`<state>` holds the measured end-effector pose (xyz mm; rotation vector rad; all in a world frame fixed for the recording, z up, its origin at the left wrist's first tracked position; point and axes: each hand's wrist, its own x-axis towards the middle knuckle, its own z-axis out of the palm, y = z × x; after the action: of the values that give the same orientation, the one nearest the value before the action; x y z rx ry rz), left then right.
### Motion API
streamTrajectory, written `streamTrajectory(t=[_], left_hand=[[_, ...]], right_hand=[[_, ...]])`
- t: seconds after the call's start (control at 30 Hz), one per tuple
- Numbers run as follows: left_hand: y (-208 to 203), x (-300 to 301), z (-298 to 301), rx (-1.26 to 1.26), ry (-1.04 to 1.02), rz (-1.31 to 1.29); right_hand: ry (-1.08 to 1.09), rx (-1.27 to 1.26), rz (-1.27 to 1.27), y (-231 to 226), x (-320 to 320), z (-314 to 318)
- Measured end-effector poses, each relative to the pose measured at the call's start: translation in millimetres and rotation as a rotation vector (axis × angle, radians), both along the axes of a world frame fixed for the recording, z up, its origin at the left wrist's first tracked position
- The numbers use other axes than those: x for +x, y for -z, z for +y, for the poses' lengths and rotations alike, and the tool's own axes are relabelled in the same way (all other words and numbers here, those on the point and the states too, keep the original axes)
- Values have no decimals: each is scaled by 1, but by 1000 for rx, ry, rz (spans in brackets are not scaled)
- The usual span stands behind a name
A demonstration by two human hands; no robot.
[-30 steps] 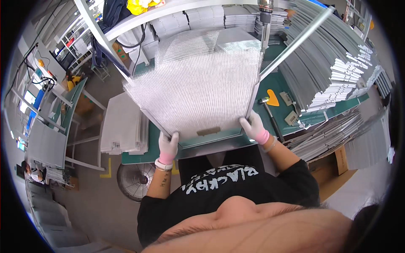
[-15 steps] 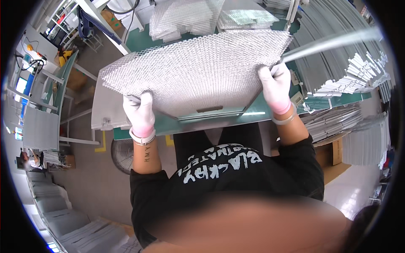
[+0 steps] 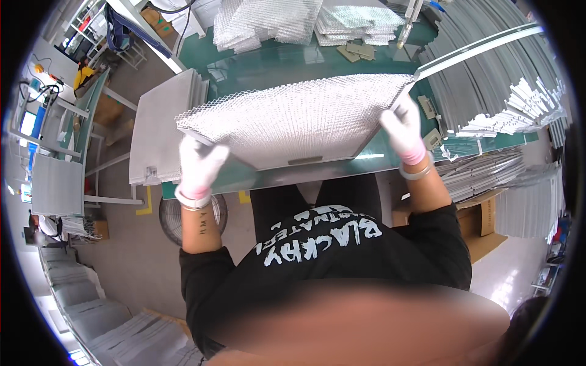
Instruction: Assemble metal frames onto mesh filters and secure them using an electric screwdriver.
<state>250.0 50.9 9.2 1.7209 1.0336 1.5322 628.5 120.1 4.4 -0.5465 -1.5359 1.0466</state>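
my head-worn fisheye is looking down, facing the bench [image 3: 268, 67], viewing my left hand [image 3: 202, 165] and right hand [image 3: 403, 129] closely

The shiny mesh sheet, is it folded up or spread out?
Spread out: the mesh sheet stretches wide between left hand and right hand, no fold showing.

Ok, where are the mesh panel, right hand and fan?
Mesh panel [image 3: 299, 119]: head view, middle of the mesh.
Right hand [image 3: 403, 130]: head view, middle of the glove.
Fan [image 3: 171, 221]: head view, left of the grille.
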Motion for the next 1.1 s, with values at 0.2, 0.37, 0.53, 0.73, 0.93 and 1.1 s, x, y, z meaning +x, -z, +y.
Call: streamTrajectory(t=[0.2, 0.37, 0.53, 0.73, 0.93, 1.1], left_hand=[[-28, 17, 2, 200, 85, -169], [-18, 28, -9, 358, 548, -103], [70, 5, -18, -142, 632, 572], [85, 8, -1, -110, 527, 841], [83, -27, 15, -231, 569, 944], [88, 52, 40, -361, 874, 725]], right_hand=[[67, 273, -9, -44, -17, 13], [-83, 292, 166, -37, -15, -15], [-685, 540, -59, -15, 11, -27], [-380, 546, -53, 0, 26, -68], [-304, 551, 10, 8, 24, -76], [-238, 551, 54, 13, 24, -89]])
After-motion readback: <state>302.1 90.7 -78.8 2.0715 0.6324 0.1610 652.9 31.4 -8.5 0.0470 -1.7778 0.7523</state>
